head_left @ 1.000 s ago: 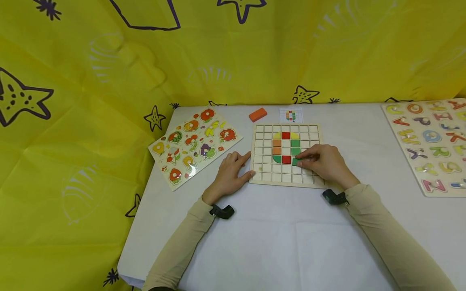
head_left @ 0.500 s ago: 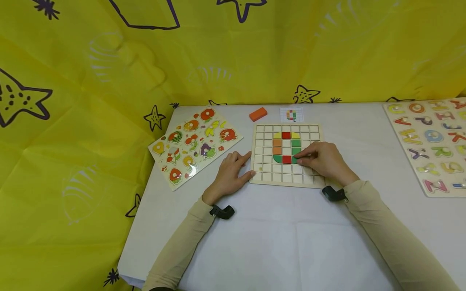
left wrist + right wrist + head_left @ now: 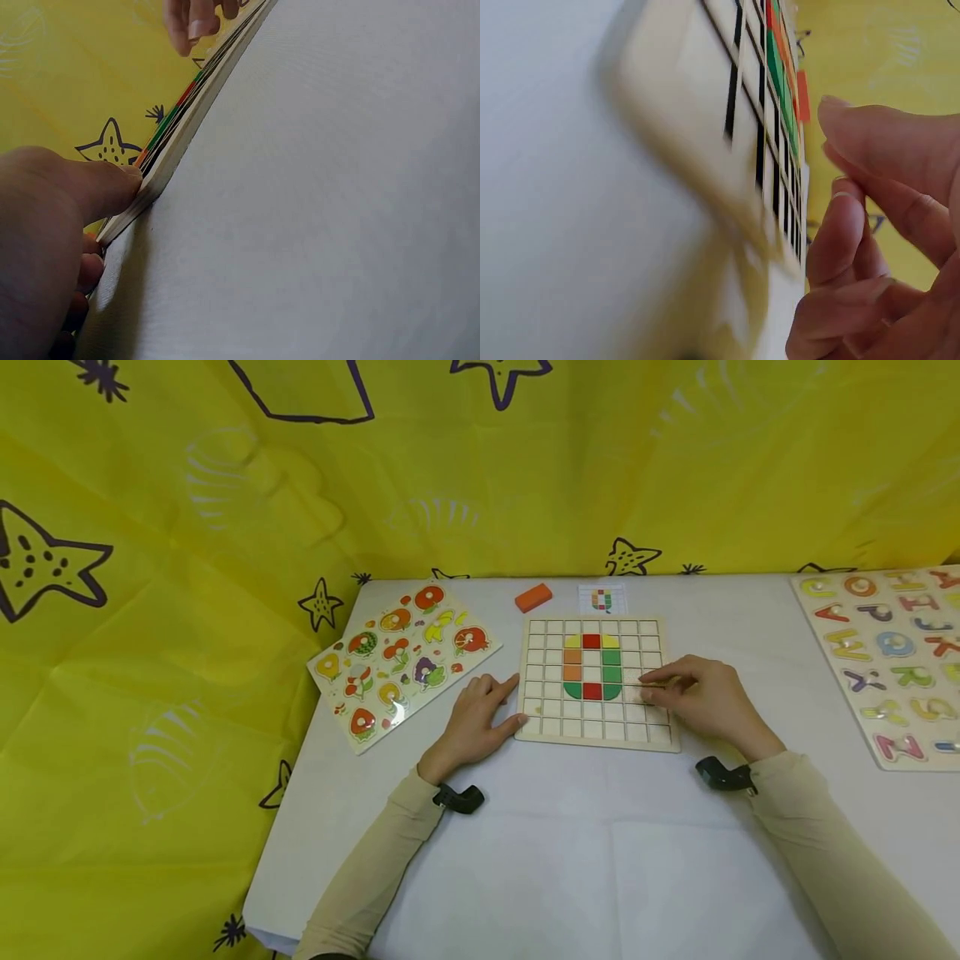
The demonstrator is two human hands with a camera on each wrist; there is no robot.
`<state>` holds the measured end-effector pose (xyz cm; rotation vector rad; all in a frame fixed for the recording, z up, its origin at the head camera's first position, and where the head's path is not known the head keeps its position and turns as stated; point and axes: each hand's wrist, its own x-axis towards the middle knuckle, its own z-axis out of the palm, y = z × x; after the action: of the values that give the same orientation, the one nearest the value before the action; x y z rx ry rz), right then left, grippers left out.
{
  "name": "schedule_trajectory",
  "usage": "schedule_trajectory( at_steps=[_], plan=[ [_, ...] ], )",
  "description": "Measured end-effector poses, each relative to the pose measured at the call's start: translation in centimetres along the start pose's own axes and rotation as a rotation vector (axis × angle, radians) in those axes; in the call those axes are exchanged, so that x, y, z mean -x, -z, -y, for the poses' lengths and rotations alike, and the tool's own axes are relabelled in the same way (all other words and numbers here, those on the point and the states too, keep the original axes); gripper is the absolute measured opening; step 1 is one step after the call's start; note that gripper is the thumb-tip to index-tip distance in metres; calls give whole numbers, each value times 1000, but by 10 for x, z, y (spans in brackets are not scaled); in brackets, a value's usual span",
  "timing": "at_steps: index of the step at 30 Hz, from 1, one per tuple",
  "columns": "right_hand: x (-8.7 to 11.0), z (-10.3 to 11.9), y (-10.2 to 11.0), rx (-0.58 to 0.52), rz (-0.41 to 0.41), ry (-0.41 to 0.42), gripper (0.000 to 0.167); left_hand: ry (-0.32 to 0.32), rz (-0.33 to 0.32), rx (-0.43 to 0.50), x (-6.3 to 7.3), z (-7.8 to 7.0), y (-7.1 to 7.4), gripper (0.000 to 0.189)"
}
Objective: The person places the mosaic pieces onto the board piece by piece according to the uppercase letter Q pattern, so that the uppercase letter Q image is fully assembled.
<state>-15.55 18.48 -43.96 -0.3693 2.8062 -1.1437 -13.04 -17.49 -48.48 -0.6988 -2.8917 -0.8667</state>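
A wooden grid board [image 3: 555, 725] lies flat on the white table. Colored tiles in its cells form a ring: a red tile [image 3: 591, 642] between yellow corners on top, orange on the left, green [image 3: 612, 657] on the right, and red between rounded green corners below. My left hand [image 3: 474, 722] touches the board's left side with thumb and forefinger; in the left wrist view the thumb [image 3: 109, 187] rests against its edge. Over the board's right side is my right hand [image 3: 705, 697], fingers bent loosely. The right wrist view shows no tile between its fingertips [image 3: 836, 120].
Behind the board lie an orange block [image 3: 533, 597] and a small pattern card [image 3: 602, 600] with a similar ring and a tail. A fruit puzzle [image 3: 412, 672] sits at left, a letter puzzle [image 3: 885, 693] at right. A yellow cloth [image 3: 480, 468] hangs behind the table.
The green piece my right hand was pinching now lies in the ring's lower right corner. That hand has let go and moved right. My left hand has stayed put.
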Motion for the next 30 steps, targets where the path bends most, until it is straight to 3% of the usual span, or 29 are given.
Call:
schedule_trajectory(
  at_steps=[5,10,13,21,24,30],
  plan=[
    [19,-14,12,77,-11,-24,37,15,1,-10,2,1,0,68],
    [32,-28,19,148,62,-69,49,29,1,-9,3,3,1,68],
    [37,-32,20,158,89,-73,44,38,7,-2,3,3,1,68],
    [43,-30,16,163,61,-38,14,38,13,-7,3,3,0,68],
    [44,-30,17,155,73,-50,16,35,11,-6,2,2,-1,68],
    [49,-35,30,173,125,-90,36,20,6,-11,1,1,-2,68]
  ],
)
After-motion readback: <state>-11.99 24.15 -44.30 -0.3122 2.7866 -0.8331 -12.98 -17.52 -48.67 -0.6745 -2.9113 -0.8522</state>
